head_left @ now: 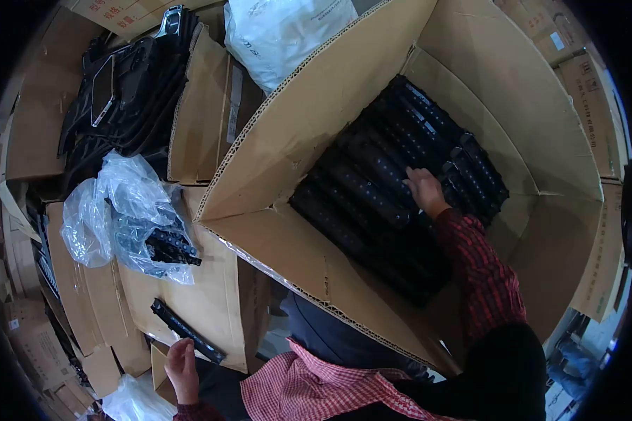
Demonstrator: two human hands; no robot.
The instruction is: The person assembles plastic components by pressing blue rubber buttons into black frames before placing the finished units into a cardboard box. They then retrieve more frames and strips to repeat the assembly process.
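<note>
My right hand point(425, 191) reaches into a large cardboard box point(260, 168), its bent fingers on the rows of black strips point(372, 168) packed there. What its fingertips grip, if anything, is hidden. These long, narrow strips have small light dots along them and lie side by side. At the lower left, my left hand point(182, 368) is raised with its fingers curled in and nothing visible in them. Close beside it, a single black strip point(187, 330) lies slanted on a flat cardboard surface point(144, 298). The strip appears apart from the fingers.
A clear plastic bag point(130, 210) with black strips inside sits on the cardboard at left. Behind it, an open carton point(196, 119) stands beside stacked black parts point(137, 91). A white bag point(281, 35) lies beyond the big box. More cartons point(590, 105) stand at right.
</note>
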